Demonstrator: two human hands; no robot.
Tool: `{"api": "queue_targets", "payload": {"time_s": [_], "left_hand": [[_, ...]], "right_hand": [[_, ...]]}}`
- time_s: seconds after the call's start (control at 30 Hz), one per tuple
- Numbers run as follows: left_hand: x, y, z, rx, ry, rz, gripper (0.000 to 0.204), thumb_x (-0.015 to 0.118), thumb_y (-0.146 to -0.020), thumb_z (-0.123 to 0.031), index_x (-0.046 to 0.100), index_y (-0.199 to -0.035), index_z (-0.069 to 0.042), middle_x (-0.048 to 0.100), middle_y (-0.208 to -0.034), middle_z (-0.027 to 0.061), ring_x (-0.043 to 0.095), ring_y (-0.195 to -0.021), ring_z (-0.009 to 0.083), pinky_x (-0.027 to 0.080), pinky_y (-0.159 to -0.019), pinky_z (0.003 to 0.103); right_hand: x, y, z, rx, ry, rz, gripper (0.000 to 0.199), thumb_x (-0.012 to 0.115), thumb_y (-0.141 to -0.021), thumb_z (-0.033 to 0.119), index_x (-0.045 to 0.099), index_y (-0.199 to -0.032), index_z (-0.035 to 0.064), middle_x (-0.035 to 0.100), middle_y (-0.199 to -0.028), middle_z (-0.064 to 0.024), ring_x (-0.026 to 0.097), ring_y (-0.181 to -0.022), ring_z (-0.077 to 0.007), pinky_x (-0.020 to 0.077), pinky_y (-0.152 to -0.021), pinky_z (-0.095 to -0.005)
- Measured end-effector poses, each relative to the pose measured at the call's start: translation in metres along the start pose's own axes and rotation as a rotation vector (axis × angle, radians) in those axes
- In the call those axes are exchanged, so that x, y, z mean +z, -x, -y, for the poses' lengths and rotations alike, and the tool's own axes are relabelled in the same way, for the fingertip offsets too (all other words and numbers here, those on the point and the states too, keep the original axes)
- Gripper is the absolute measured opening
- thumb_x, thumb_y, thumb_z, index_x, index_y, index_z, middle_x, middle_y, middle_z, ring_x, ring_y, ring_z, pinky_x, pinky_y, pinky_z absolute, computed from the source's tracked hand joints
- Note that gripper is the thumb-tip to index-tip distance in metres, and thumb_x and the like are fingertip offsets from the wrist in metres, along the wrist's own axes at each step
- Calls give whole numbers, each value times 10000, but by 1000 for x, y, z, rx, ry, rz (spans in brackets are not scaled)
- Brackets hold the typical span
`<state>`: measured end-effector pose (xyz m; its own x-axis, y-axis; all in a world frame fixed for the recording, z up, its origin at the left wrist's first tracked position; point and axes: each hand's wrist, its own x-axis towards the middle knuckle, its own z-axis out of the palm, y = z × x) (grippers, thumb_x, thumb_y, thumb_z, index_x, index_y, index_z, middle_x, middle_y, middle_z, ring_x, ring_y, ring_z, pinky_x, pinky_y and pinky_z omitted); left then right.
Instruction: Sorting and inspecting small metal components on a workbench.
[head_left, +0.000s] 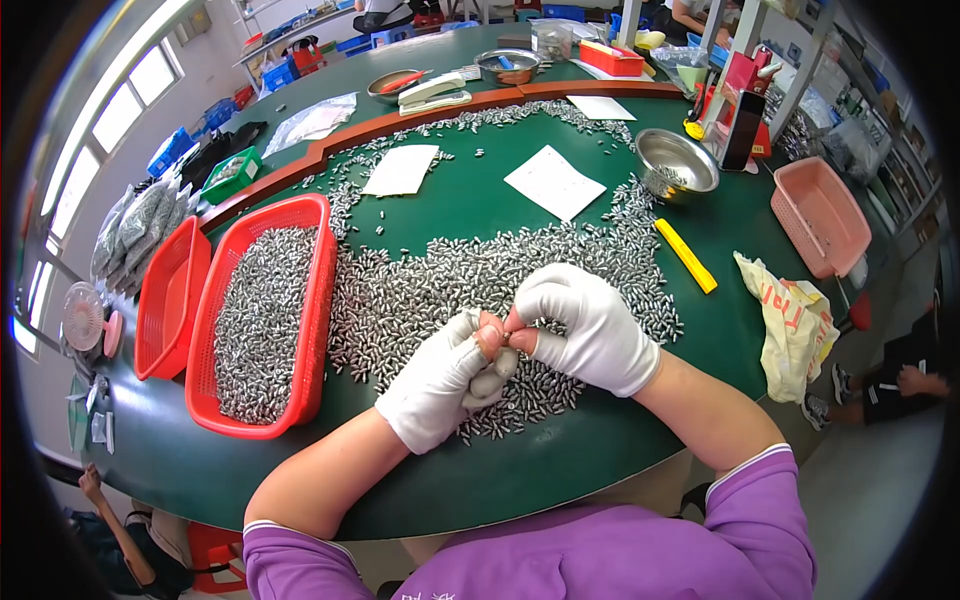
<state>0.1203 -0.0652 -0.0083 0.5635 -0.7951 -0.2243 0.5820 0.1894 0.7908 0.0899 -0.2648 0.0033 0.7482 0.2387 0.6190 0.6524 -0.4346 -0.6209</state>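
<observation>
fingertips of the left hand [432, 385] and right hand [592, 330] are pressed together; whether anything is pinched cannot be told. if a piece is slipped by loosened fingertips, it may be lost among metal pieces [425, 290] heaped beneath.

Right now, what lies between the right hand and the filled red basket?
In the head view, the left hand and loose metal parts lie between the right hand and the basket.
</observation>
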Motion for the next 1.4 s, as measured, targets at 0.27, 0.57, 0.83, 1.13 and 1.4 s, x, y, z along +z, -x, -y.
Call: {"api": "queue_targets", "payload": {"time_s": [0.27, 0.57, 0.83, 1.13, 1.4], "left_hand": [[-2, 0, -1, 3, 65, 33, 354, 603, -939, -432, 508, -1022, -101, 523, -804, 1, 365, -572, 51, 273, -489, 191], [-3, -1, 0, -6, 26, 84, 263, 594, -964, -337, 485, -1015, -103, 502, -788, -8, 365, -562, 48, 284, -483, 194], [0, 0, 1, 13, 16, 1, 229, 560, -986, -311, 475, -1018, -101, 501, -790, -6, 367, -559, 52, 287, -481, 194], [1, 0, 1, 20, 17, 12, 236, 561, -985, -317, 479, -1031, -100, 509, -799, -7, 368, -565, 50, 289, -488, 193], [1, 0, 0, 45, 98, -55, 207, 580, -974, -293, 495, -1008, -107, 531, -805, 6, 353, -549, 67, 282, -482, 205]], "right_hand": [[0, 0, -4, 31, -20, 31, 147, 753, -758, 60, 666, -877, 63, 631, -853, -78, 630, -798, -244, 518, -728, -332], [0, 0, -5, -48, 51, 11, 158, 749, -755, 70, 682, -897, 64, 648, -841, -82, 637, -769, -258, 525, -702, -344], [-2, -1, 0, -44, 79, -10, 188, 773, -737, 69, 682, -901, 69, 650, -854, -80, 639, -781, -247, 526, -697, -342], [-2, -3, -2, -94, 72, -9, 165, 756, -706, 60, 671, -847, 67, 645, -830, -80, 641, -758, -270, 530, -686, -362], [-12, -2, -11, 94, 432, 25, 170, 746, -734, 100, 683, -890, 76, 643, -945, -83, 628, -895, -276, 521, -798, -369]]}}
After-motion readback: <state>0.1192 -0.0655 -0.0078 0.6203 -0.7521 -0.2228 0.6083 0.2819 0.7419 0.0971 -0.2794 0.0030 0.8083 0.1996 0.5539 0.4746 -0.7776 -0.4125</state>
